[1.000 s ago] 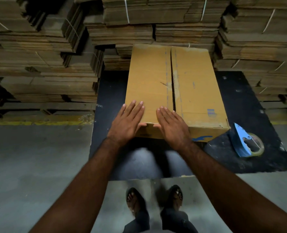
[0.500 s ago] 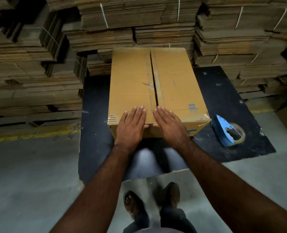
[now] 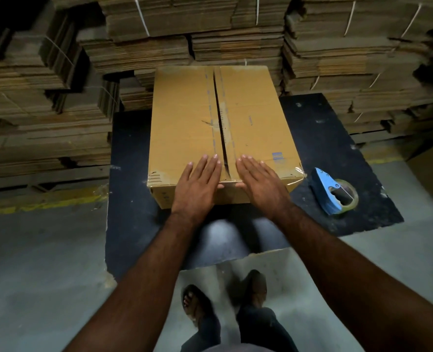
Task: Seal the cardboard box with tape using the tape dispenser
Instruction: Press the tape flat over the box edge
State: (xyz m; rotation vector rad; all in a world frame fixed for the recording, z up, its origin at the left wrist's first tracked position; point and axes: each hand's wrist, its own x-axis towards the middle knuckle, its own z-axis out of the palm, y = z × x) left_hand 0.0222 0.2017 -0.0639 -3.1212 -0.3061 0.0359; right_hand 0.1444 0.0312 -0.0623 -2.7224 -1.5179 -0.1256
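Head view: both hands, left hand [image 3: 197, 188] and right hand [image 3: 261, 185], press flat, fingers straight, on the brown cardboard box [image 3: 220, 123]; blue tape dispenser [image 3: 333, 195] lies right.

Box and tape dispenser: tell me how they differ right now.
The box is brown cardboard and large; the tape dispenser is blue and much smaller. The left hand and right hand press flat on the box; the dispenser lies untouched to its right. Both sit on the dark mat.
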